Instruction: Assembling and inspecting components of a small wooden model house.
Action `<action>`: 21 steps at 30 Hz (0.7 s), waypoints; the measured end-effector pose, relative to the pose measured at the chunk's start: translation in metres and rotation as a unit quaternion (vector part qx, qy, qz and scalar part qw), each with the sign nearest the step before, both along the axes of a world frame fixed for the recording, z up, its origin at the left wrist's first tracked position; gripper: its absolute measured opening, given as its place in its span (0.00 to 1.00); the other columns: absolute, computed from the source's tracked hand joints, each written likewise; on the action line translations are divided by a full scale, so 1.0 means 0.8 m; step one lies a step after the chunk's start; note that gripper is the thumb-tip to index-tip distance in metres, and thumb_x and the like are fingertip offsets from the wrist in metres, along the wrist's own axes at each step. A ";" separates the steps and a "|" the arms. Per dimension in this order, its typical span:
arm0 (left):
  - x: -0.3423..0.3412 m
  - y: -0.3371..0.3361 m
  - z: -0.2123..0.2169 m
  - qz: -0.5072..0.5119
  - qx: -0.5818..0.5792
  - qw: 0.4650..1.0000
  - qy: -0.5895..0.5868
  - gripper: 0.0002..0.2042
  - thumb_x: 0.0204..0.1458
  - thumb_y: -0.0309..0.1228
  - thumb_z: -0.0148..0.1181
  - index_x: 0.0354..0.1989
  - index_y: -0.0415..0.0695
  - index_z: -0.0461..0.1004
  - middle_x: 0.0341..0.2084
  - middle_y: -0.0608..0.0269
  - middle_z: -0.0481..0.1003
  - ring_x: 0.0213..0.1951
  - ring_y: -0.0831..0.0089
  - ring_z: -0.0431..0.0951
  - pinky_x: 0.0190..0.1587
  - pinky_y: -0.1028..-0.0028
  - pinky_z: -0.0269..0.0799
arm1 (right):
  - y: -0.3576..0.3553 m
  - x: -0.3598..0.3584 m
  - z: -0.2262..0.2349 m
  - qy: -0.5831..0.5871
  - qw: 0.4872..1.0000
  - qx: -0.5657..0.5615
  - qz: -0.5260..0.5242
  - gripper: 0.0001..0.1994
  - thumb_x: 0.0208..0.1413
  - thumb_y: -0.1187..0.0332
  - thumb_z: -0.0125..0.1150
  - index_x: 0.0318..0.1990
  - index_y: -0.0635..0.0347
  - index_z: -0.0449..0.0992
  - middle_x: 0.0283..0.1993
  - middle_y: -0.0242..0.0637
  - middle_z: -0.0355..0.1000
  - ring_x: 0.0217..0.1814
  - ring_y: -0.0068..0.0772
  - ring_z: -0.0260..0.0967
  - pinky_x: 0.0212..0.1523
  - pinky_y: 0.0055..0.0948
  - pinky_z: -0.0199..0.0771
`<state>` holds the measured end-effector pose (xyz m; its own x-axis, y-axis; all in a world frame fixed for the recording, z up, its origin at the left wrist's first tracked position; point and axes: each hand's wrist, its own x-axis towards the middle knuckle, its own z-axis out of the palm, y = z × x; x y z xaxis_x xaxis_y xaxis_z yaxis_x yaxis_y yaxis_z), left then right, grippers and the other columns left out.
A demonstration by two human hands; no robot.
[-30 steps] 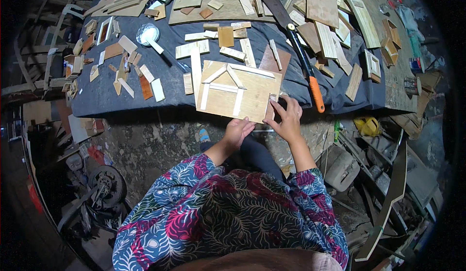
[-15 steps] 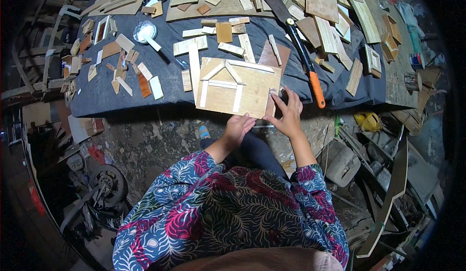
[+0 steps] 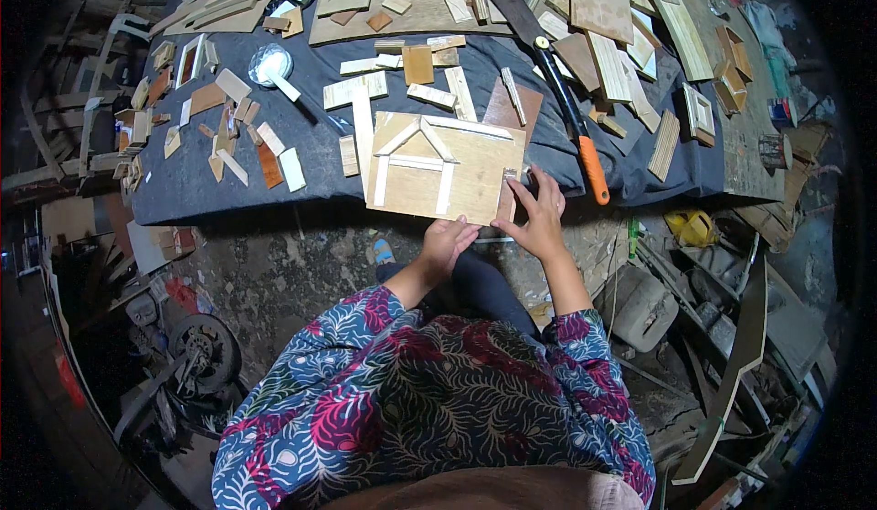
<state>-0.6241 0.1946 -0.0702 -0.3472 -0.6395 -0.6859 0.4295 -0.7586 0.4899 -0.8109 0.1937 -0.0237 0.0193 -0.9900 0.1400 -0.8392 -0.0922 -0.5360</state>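
Observation:
A light plywood board (image 3: pixel 477 174) lies tilted at the table's front edge, with thin pale strips forming a house outline (image 3: pixel 417 158) on it. My left hand (image 3: pixel 448 243) grips the board's lower edge, thumb on top and fingers partly hidden beneath. At the board's right end stands a small brown wood piece (image 3: pixel 506 205) with a pale top. My right hand (image 3: pixel 541 217) has its thumb and fingers closed around that piece, pressing it against the board. A long pale strip (image 3: pixel 362 135) sits under the board's left side.
A dark cloth (image 3: pixel 311 197) covers the table, strewn with several wood offcuts (image 3: pixel 429 96). A white glue tub (image 3: pixel 271 64) with a spatula stands at left. To the right lies a long tool with an orange handle (image 3: pixel 594 172). A grey jerrycan (image 3: pixel 644 309) stands on the floor.
Little differs. The whole view has shifted slightly, and both hands keep their places on the board and the small brown wood piece.

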 end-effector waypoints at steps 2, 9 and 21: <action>0.000 0.000 -0.001 0.000 0.000 1.000 -0.003 0.12 0.53 0.30 0.44 0.41 0.34 0.64 0.39 0.55 0.69 0.43 0.70 0.69 0.47 0.73 0.64 | 0.000 -0.001 -0.002 -0.007 1.000 0.002 0.000 0.33 0.27 0.53 0.66 0.47 0.49 0.67 0.56 0.47 0.50 0.57 0.51 0.45 0.52 0.46 0.44; -0.002 0.001 0.005 0.007 -0.007 1.000 -0.004 0.12 0.53 0.31 0.44 0.41 0.34 0.64 0.39 0.55 0.69 0.43 0.70 0.69 0.47 0.73 0.64 | 0.001 0.001 -0.006 -0.045 0.999 -0.007 -0.024 0.33 0.28 0.51 0.65 0.48 0.49 0.66 0.56 0.48 0.50 0.57 0.51 0.45 0.54 0.46 0.43; -0.001 0.002 -0.005 0.025 -0.007 1.000 0.010 0.11 0.51 0.30 0.48 0.38 0.36 0.64 0.37 0.53 0.69 0.42 0.67 0.70 0.46 0.70 0.64 | 0.006 0.006 -0.012 -0.040 0.998 -0.008 -0.037 0.30 0.31 0.54 0.65 0.47 0.50 0.67 0.56 0.48 0.50 0.58 0.51 0.45 0.54 0.45 0.44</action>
